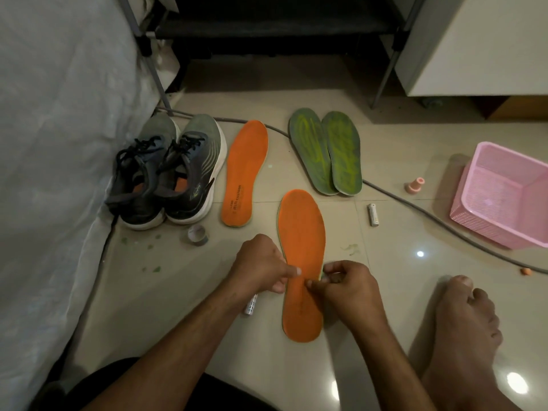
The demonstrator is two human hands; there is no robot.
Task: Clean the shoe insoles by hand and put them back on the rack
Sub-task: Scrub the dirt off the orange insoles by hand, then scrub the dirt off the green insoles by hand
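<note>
L hand (261,264) presses near orange insole (302,250) w/ straight forefinger; R hand (345,284) pinches its edge.

Near insole (302,262) flat on the floor between both hands, second insole (244,173) behind-left beside the shoes (169,170), overlapping insole pair (326,152) behind-right, basket (504,197) far right, rack (275,28) at the back.

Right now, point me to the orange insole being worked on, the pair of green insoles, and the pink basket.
Near orange insole (302,232), head view: bare forefoot area above the hands.
Green insoles (326,149), head view: where the two overlap, mid-length.
Pink basket (486,229), head view: its near outer wall.
</note>
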